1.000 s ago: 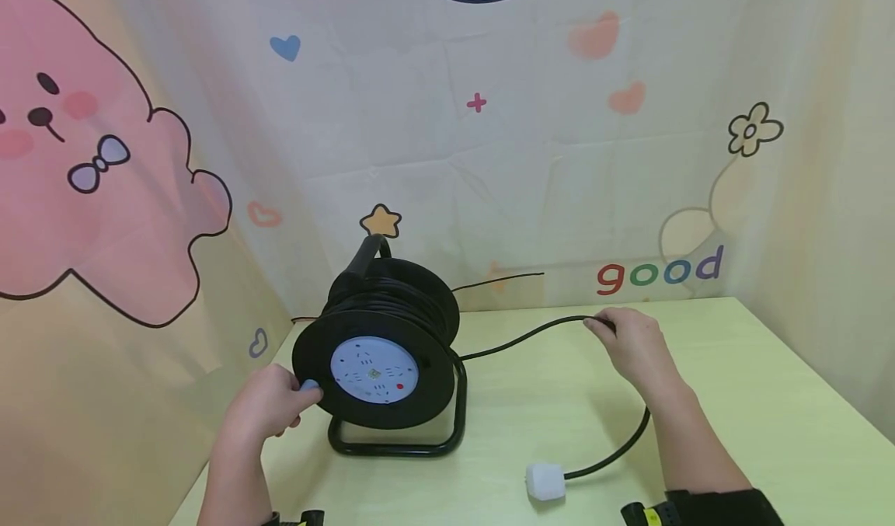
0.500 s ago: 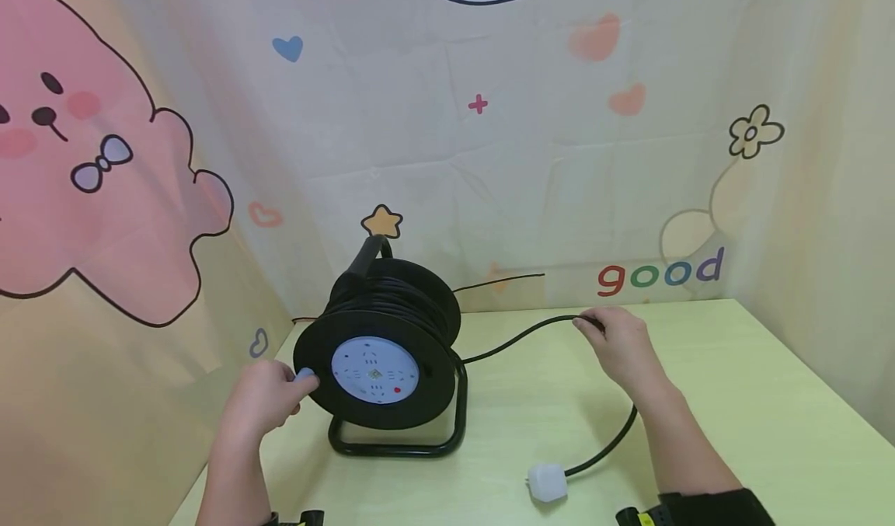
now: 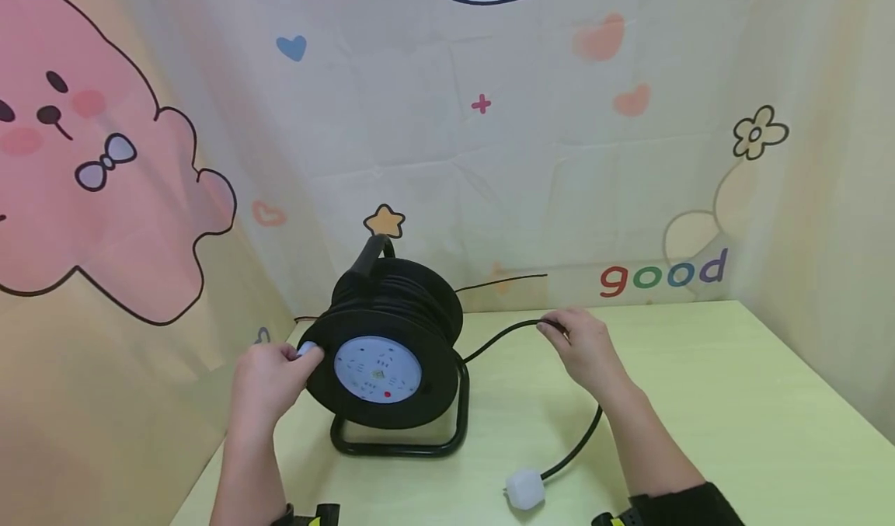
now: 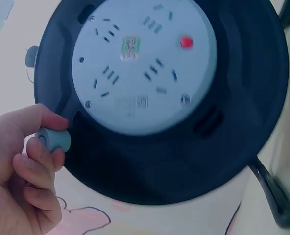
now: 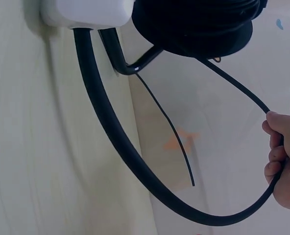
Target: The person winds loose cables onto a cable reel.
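Observation:
A black cable reel (image 3: 381, 339) with a pale blue socket panel (image 3: 378, 369) stands on its tubular frame (image 3: 398, 450), cable wound round its drum. At the left rim of the disc, my left hand (image 3: 269, 374) pinches the small grey-blue crank knob (image 4: 57, 140) between thumb and fingers. To the right of the reel, my right hand (image 3: 580, 347) grips the black cable (image 3: 499, 336), raised above the table. From that hand the cable curves down to a white plug (image 3: 524, 489) near the front. In the right wrist view, fingers (image 5: 275, 155) curl round the cable.
The pale yellow-green table (image 3: 699, 386) reaches back to a printed curtain (image 3: 447, 137) behind the reel. The reel's carrying handle (image 3: 367, 258) rises at its top. Another curtain side (image 3: 105, 402) borders the left edge.
The socket panel has turned clockwise and the knob has risen with my left hand. My right hand has moved left towards the reel with the cable; the plug has shifted slightly left.

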